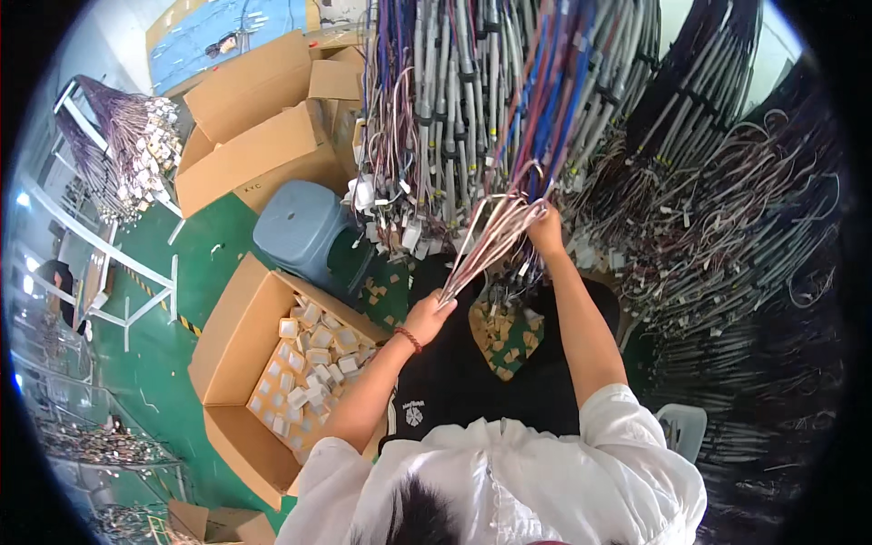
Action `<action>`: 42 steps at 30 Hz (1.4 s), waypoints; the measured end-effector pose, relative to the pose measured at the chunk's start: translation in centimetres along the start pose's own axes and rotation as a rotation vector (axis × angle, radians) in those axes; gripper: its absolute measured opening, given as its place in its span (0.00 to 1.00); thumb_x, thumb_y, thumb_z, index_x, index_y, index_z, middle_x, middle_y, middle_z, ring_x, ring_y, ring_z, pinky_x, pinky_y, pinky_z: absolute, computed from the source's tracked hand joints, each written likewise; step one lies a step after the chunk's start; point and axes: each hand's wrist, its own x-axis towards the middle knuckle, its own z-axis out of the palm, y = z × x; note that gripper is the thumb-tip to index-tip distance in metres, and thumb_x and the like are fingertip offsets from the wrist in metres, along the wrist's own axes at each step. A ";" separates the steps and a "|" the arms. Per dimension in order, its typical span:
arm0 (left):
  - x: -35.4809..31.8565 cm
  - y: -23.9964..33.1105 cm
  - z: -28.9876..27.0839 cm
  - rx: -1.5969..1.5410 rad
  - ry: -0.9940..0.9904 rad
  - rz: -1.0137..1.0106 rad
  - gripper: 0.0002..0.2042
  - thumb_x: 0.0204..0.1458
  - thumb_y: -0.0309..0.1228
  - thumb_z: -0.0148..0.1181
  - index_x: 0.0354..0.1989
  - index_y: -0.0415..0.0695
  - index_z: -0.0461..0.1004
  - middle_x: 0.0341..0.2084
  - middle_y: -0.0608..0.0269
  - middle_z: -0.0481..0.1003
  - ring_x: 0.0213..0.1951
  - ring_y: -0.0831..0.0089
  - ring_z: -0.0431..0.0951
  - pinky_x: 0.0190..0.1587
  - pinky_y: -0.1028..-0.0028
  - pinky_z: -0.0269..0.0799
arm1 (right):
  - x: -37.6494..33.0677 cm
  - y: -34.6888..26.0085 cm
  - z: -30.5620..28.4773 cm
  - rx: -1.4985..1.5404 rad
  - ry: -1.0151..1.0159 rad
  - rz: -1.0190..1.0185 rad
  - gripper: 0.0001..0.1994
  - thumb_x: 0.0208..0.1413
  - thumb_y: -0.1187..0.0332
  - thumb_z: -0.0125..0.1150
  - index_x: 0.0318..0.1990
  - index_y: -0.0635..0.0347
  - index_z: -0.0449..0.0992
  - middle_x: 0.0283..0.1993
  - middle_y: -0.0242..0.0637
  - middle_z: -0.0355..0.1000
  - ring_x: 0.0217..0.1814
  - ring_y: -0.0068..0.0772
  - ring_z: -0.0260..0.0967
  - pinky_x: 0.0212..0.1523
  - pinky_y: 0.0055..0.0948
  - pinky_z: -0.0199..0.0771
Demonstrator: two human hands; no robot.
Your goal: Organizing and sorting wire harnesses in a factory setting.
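**Wire bundle held between both hands**

Your left hand (pixel 427 316) is closed around the lower end of a bundle of thin wires (pixel 486 243). Your right hand (pixel 546 227), at about 1 o'clock from the left, grips the upper end (fingers mostly hidden). Hanging cables (pixel 509 91) fill 12 o'clock. An open cardboard box (pixel 238 318) of small white pieces sits at 9 o'clock, a blue stool (pixel 304 227) at 11.

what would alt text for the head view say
Seen from above, a person's left hand and right hand hold a bundle of thin wires before racks of hanging cables; an open cardboard box of small white parts sits left.
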 end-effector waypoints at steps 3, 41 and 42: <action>0.1 1.0 -1.4 -0.063 -0.020 0.087 0.19 0.49 0.43 0.58 0.41 0.40 0.69 0.31 0.45 0.75 0.37 0.49 0.75 0.39 0.62 0.69 | -0.7 0.2 -0.9 0.093 -0.079 0.040 0.16 0.45 0.72 0.62 0.42 0.66 0.71 0.31 0.41 0.74 0.34 0.34 0.72 0.37 0.32 0.69; 16.8 -5.5 -6.6 0.451 0.139 0.064 0.18 0.49 0.30 0.51 0.49 0.42 0.62 0.33 0.42 0.74 0.37 0.47 0.75 0.39 0.54 0.69 | -16.1 -11.6 5.7 1.094 -0.623 0.296 0.06 0.60 0.68 0.48 0.41 0.60 0.65 0.34 0.41 0.72 0.47 0.42 0.70 0.58 0.45 0.60; 17.1 -5.3 -6.5 0.430 0.196 0.073 0.17 0.49 0.28 0.50 0.48 0.42 0.63 0.33 0.42 0.74 0.37 0.47 0.75 0.39 0.54 0.69 | -15.7 -11.1 4.5 1.211 -0.491 0.396 0.07 0.60 0.66 0.49 0.38 0.59 0.65 0.31 0.40 0.72 0.42 0.42 0.72 0.53 0.43 0.67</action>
